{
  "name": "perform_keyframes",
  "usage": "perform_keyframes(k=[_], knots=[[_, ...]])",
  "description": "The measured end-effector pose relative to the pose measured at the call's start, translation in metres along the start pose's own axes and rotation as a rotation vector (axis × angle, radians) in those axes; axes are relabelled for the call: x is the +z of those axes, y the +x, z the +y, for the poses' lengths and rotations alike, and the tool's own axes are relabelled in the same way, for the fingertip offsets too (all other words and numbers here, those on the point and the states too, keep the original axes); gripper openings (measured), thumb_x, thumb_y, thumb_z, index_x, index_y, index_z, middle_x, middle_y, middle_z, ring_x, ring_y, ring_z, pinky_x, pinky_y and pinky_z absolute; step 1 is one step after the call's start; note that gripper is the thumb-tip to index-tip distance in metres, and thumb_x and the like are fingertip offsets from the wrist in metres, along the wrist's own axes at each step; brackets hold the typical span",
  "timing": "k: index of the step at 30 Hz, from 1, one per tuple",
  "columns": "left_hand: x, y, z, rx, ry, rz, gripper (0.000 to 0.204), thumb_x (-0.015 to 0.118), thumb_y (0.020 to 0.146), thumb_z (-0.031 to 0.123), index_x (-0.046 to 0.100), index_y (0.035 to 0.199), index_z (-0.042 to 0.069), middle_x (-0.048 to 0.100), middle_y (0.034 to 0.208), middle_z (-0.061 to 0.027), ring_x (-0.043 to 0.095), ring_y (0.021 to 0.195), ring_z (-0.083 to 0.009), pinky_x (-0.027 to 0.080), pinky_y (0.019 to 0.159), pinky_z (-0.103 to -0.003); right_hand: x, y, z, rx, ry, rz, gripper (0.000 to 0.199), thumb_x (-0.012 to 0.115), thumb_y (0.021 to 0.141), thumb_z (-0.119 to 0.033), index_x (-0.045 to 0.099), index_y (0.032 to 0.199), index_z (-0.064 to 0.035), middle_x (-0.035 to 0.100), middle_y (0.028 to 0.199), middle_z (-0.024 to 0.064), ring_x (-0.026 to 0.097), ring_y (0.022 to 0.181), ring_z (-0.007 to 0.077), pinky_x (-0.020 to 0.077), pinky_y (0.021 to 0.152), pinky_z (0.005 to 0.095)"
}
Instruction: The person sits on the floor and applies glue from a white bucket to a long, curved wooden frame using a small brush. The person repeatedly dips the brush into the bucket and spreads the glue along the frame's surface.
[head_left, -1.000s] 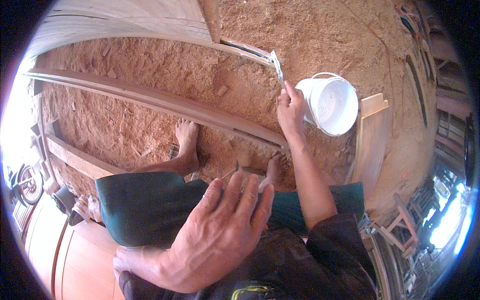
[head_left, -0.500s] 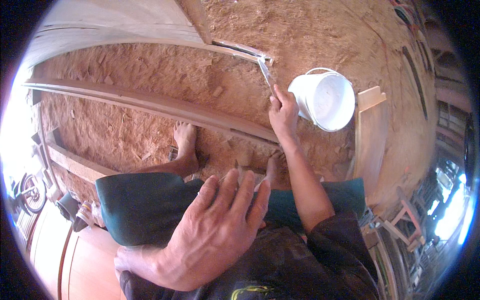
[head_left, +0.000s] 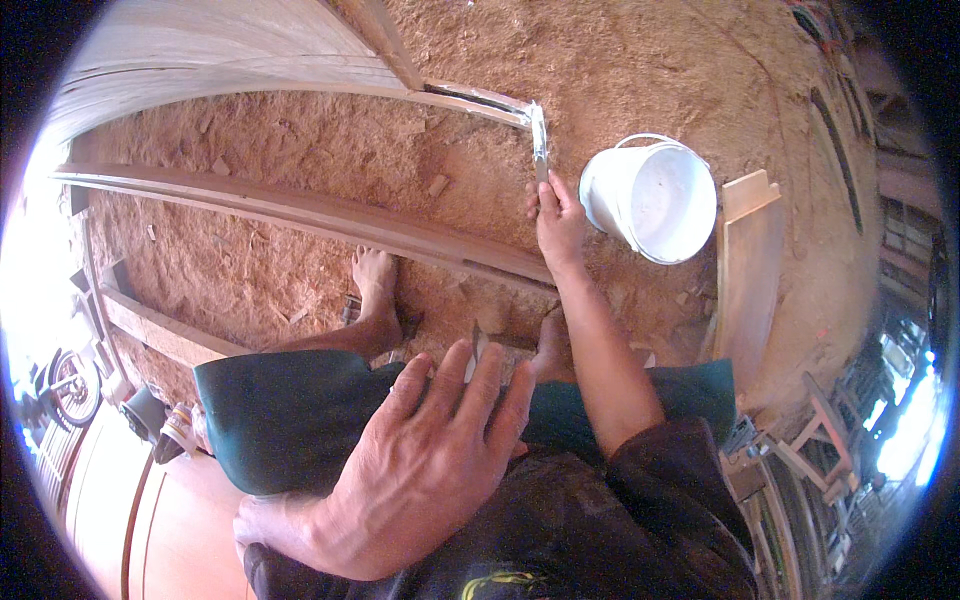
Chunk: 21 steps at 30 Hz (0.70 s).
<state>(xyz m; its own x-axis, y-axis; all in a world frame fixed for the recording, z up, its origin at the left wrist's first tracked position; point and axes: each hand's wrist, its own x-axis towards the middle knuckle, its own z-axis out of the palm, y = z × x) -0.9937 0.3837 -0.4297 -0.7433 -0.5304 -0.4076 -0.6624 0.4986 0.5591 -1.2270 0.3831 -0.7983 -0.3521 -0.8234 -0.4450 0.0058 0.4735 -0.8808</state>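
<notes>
My right hand (head_left: 560,225) is closed around the handle of a putty knife (head_left: 540,135), its narrow blade smeared with white paste. The blade touches the end of a slim wooden strip (head_left: 470,98), which has white paste along it and juts from a large curved wooden panel (head_left: 250,45). Over my lap, my left hand (head_left: 430,455) shows its back, with long fingers bent over something mostly hidden. A grey pointed tip and pale patches show between and beyond those fingers. A white bucket (head_left: 605,195) with a wire handle stands tilted in view, right of my right hand.
A long wooden beam (head_left: 300,215) crosses in front of my bare feet, over ground covered in brown shavings. Right of the bucket is a wooden board (head_left: 750,265). A wheel (head_left: 75,385) and small containers (head_left: 145,415) are at the left; a wooden frame (head_left: 820,440) lies right.
The putty knife has swung from leaning left to nearly upright, its tip now at the strip's very end. My right wrist has turned slightly. The left hand has hardly moved.
</notes>
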Motion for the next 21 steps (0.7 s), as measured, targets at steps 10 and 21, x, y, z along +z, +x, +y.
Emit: perform_keyframes(k=[10,21], knots=[[-0.003,0.003,0.0,0.012,0.002,-0.003,0.069,0.076,0.091,0.037,0.06,0.147,0.0,0.062,0.141,-0.0191,0.06,0.134,-0.0347,0.048,0.114,-0.048,-0.007,-0.022,-0.005,-0.13,-0.394,0.057,0.041,0.057,0.114,-0.013,0.061,0.152,0.0027,0.076,0.095,0.0037,0.062,0.074,0.008,0.0536,0.067,0.0276],[-0.003,0.002,0.005,0.024,0.008,0.002,0.068,0.076,0.091,0.034,0.06,0.146,-0.002,0.062,0.14,-0.0201,0.061,0.133,-0.0359,0.05,0.113,-0.049,-0.014,0.006,-0.022,-0.131,-0.353,0.133,0.039,0.064,0.108,-0.019,0.071,0.139,0.0025,0.08,0.108,0.0205,0.077,0.099,0.0325,0.0587,0.089,0.0432]])
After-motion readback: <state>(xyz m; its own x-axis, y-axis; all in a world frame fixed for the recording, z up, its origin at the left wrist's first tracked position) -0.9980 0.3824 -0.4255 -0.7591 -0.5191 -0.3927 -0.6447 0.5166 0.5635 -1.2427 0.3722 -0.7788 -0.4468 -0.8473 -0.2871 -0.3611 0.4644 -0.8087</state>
